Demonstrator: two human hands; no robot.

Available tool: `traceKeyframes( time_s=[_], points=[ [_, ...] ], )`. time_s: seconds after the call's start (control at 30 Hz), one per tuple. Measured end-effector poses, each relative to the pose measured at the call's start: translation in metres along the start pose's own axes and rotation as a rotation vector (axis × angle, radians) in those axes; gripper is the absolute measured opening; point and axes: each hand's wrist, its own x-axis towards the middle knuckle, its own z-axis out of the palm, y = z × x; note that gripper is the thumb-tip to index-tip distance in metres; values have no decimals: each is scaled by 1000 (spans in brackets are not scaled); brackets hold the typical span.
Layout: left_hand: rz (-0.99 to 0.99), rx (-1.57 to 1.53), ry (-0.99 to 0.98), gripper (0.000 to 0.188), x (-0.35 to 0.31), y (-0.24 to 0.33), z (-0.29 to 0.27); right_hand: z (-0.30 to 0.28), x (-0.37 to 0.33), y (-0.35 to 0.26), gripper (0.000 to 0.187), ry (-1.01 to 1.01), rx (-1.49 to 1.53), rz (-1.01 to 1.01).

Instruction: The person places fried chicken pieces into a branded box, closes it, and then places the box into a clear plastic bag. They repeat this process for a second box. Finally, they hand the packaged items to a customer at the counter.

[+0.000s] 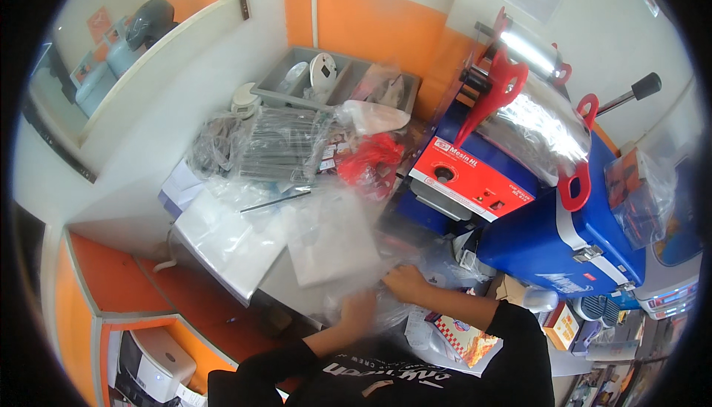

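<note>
At ten o'clock from the hands, a stack of white plastic bags (230, 240) lies flat on the tabletop (283, 281), probably so single ones peel off easily. Toward eleven, wrapped dark straws (282, 143) sit bundled, likely to stay clean and together; just beyond, a grey divided tray (285, 100) keeps small items apart.

The left hand (360, 310) is blurred by the near edge; I cannot tell how its fingers stand. The clear plastic (382, 318) lies between and around both hands. The right hand (404, 284) is curled narrow, seemingly pinching it, perhaps to keep it taut. At twelve, a red plastic bag (374, 163) lies crumpled.

At four, a checked box (463, 339) bears a food picture. At one, the sealing machine (475, 177) carries pale lettering on its red panel, its film roll (545, 121) mounted on top, presumably for feeding. Between two and three, the blue cool box (564, 258) shows white script.
</note>
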Motion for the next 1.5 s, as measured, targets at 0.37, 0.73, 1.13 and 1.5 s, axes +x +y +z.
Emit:
traceKeyframes(
  time_s=[0.37, 0.73, 1.13, 1.5],
  points=[
    [-53, 62, 157, 66, 19, -6, 29, -118, 47, 3, 22, -298, 241, 31],
    [-27, 260, 478, 76, 11, 2, 67, -209, 275, 174, 22, 1052, 207, 853],
    [602, -979, -208, 36, -30, -82, -87, -281, 205, 125, 9, 1643, 227, 634],
    [380, -356, 1116, 19, 267, -146, -281, -92, -26, -102, 30, 506, 235, 79]
  ],
)
